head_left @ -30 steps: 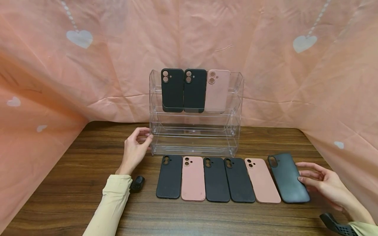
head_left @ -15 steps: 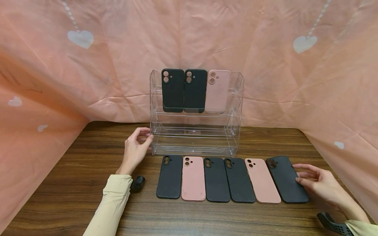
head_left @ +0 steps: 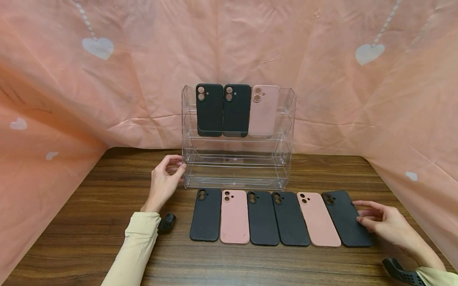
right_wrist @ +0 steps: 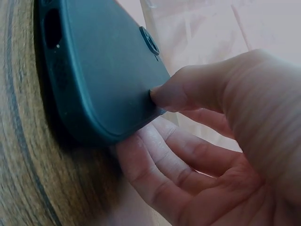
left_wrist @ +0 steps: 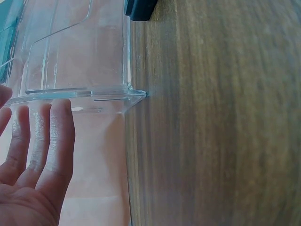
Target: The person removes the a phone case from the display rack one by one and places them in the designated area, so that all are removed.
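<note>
A dark phone case (head_left: 346, 218) lies at the right end of a row on the table. My right hand (head_left: 391, 226) pinches its right edge. In the right wrist view the thumb presses on the back of the case (right_wrist: 108, 70), while the fingers (right_wrist: 141, 160) reach to its lower edge. My left hand (head_left: 165, 182) touches the left side of a clear acrylic display stand (head_left: 236, 171). Its fingers (left_wrist: 61, 132) look straight in the left wrist view, tips at the stand's side panel (left_wrist: 80, 61). Two black cases (head_left: 209, 111) and a pink case (head_left: 264, 109) stand on the top tier.
Left of the held case, the row has a pink case (head_left: 319, 218), two black cases (head_left: 290, 218), another pink case (head_left: 234, 216) and a black case (head_left: 205, 214). The wooden table (head_left: 89, 222) meets pink cloth (head_left: 143, 71) behind and at both sides.
The right-hand phone case has come down flatter and shifted slightly left beside the pink case. My right hand has moved a little left with it; the left hand stays at the stand.
</note>
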`<act>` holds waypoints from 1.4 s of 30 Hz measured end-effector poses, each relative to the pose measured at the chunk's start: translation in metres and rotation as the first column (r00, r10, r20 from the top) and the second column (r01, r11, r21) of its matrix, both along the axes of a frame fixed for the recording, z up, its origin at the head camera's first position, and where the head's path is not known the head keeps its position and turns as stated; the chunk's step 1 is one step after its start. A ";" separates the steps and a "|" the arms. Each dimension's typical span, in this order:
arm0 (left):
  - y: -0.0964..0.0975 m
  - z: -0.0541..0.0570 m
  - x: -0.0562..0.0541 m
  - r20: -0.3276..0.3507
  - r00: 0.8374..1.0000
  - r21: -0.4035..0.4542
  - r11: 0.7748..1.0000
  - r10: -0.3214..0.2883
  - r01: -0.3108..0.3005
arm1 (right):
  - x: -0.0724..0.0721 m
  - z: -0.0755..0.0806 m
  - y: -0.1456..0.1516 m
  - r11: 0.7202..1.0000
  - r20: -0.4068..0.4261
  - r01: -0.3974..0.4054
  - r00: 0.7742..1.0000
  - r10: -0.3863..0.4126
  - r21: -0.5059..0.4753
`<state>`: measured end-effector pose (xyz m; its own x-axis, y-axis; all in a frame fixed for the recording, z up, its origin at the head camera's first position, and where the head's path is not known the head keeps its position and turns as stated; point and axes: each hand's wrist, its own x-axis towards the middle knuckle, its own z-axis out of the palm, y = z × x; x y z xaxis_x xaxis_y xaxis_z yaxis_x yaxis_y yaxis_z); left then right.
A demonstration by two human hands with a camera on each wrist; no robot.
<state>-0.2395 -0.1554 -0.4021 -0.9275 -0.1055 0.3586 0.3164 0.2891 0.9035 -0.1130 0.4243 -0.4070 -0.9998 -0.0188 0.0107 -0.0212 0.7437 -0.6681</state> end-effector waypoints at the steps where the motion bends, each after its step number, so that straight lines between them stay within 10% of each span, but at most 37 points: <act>1: 0.000 0.000 0.000 0.000 1.000 0.000 1.000 0.001 -0.001 | 0.000 0.000 0.000 1.000 -0.004 0.000 1.000 0.000 0.005; 42: 0.000 0.000 -0.001 0.023 1.000 -0.019 1.000 0.005 -0.005 | -0.002 0.003 -0.005 0.996 -0.065 0.021 0.998 -0.015 0.085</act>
<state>-0.2405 -0.1550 -0.4022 -0.9351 -0.1038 0.3388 0.2937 0.3077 0.9050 -0.1150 0.4197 -0.4039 -0.9972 -0.0044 0.0740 -0.0481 0.7987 -0.5998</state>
